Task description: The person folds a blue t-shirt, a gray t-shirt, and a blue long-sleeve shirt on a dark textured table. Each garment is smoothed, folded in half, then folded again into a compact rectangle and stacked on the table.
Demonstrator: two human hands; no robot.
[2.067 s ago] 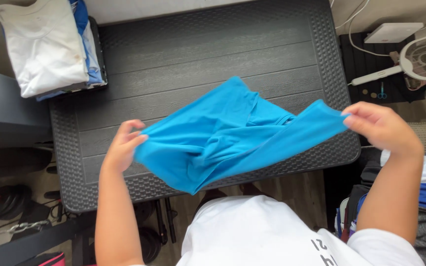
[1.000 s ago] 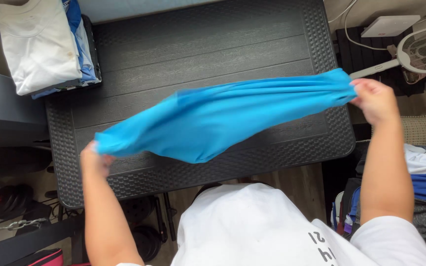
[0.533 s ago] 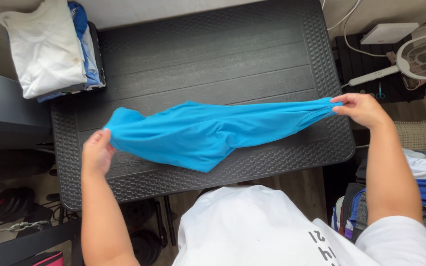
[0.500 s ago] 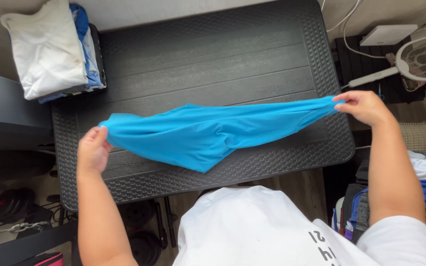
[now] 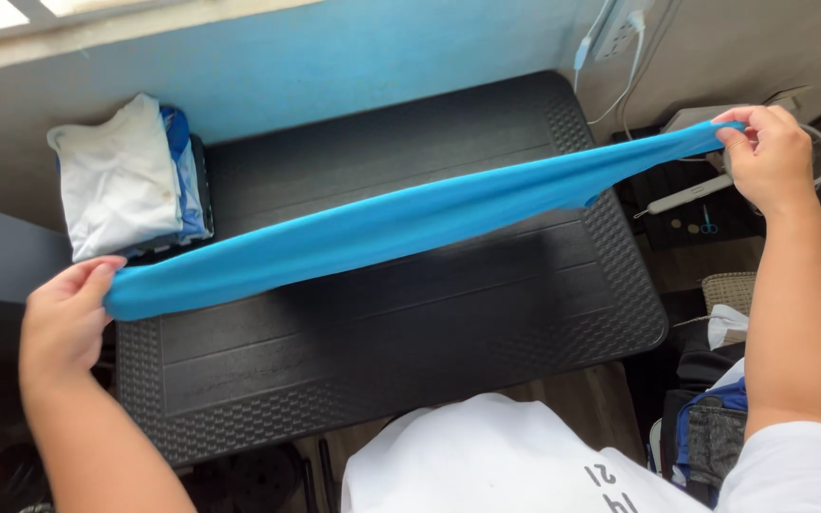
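Note:
A bright blue garment (image 5: pixel 401 223) is stretched taut into a long band above the dark plastic table (image 5: pixel 410 342). My left hand (image 5: pixel 64 318) pinches its left end beyond the table's left edge. My right hand (image 5: pixel 767 157) grips its right end, raised higher and out past the table's right edge. The cloth slopes upward from left to right and does not touch the tabletop.
A stack of folded white and blue clothes (image 5: pixel 125 180) sits on the table's far left corner. A blue wall runs behind. Cables and a white device (image 5: pixel 705 190) lie on the floor at right, with clothes and a bag (image 5: pixel 715 427) at lower right.
My hands have pulled further apart and lifted, drawing the sagging blue garment into a tight narrow band. The right hand rose more than the left.

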